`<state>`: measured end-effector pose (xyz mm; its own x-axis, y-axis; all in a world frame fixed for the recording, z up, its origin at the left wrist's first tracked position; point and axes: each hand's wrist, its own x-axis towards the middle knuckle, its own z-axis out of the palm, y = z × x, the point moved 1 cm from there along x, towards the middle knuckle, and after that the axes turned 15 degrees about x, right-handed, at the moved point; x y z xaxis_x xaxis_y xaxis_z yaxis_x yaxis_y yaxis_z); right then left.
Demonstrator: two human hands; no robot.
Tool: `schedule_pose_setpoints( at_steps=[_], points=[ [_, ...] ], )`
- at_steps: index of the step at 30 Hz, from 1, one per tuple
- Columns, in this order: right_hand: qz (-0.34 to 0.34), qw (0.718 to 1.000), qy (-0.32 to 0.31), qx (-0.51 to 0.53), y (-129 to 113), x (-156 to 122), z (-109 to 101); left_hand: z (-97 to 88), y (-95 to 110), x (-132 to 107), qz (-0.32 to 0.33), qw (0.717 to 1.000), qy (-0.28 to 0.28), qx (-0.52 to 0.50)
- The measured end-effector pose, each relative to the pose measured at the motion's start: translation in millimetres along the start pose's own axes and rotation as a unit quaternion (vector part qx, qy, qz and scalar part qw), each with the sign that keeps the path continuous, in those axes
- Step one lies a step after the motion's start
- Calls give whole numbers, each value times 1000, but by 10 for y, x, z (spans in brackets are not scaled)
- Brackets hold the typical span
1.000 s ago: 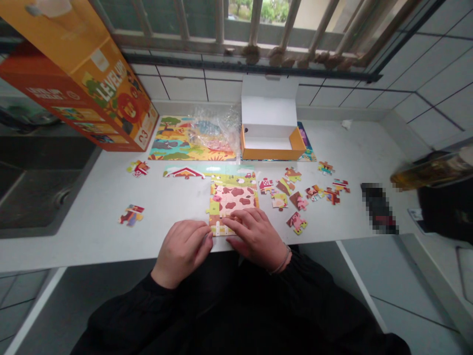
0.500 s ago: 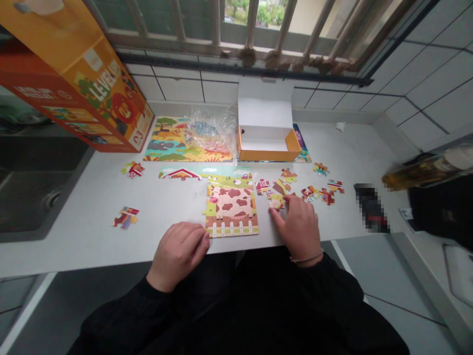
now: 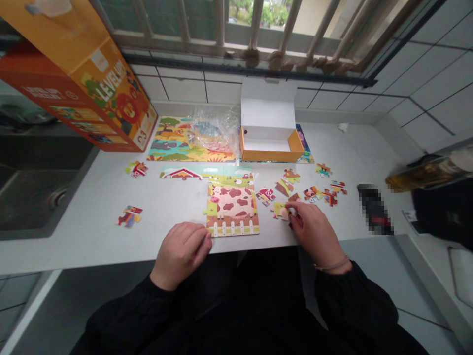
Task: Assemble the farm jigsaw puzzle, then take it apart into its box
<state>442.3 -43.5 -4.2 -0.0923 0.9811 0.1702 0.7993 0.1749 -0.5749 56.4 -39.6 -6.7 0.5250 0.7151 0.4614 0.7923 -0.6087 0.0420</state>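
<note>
The joined cow jigsaw puzzle lies on the counter in front of me, with a strip showing a red roof running off its upper left. My left hand rests curled at the counter's front edge, its fingertips by the puzzle's lower left corner; nothing shows in it. To the right of the puzzle, my right hand pinches a puzzle piece, mostly covered by the fingers. A yellow-green piece lies against those fingertips. Close by are a red barn piece and a brown-and-green piece.
More loose pieces lie at right and left. Behind stand an open orange box and a savanna picture board under clear plastic wrap. A tall orange carton stands beside the sink.
My right hand has shifted right and turned, now pinching a piece. The barn piece and the yellow-green piece have moved slightly. My left hand stays by the puzzle's corner.
</note>
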Motion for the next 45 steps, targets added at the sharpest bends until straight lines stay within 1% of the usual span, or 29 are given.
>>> schedule_pose_setpoints(
  at_steps=[3,6,8,11,14,17,22,26,31,37,39,43,45],
  points=[
    [-6,1000,19,-9,-28,-79,9,-9,0,-25,-30,999,26,0],
    [-13,999,36,-23,-100,-157,76,-12,-5,-55,-76,995,61,-4],
    [-14,998,47,-35,-133,-195,130,-3,-14,-60,-105,992,69,-4],
    [-13,998,46,-38,-117,-222,180,23,-37,-30,-138,989,50,13],
    [-16,999,37,-29,-30,-233,155,58,-67,26,-153,988,10,16],
    [-19,999,30,-27,74,-259,53,97,-89,71,-145,989,-33,13],
    [-20,1000,-4,-5,208,-350,-160,153,-82,112,-111,988,-100,35],
    [-9,1000,-19,17,261,-418,-268,165,-61,139,-84,987,-130,43],
    [-4,999,-20,38,274,-443,-328,157,-61,158,-74,987,-134,41],
    [-36,997,-32,58,258,-427,-366,163,-66,153,-74,988,-129,42],
    [-25,999,-15,41,222,-428,-336,165,-65,150,-77,989,-123,39],
    [38,997,51,-40,101,-444,-204,165,-71,151,-81,991,-100,37],
    [53,994,62,-69,41,-446,-147,163,-78,150,-80,992,-90,35]
  ],
)
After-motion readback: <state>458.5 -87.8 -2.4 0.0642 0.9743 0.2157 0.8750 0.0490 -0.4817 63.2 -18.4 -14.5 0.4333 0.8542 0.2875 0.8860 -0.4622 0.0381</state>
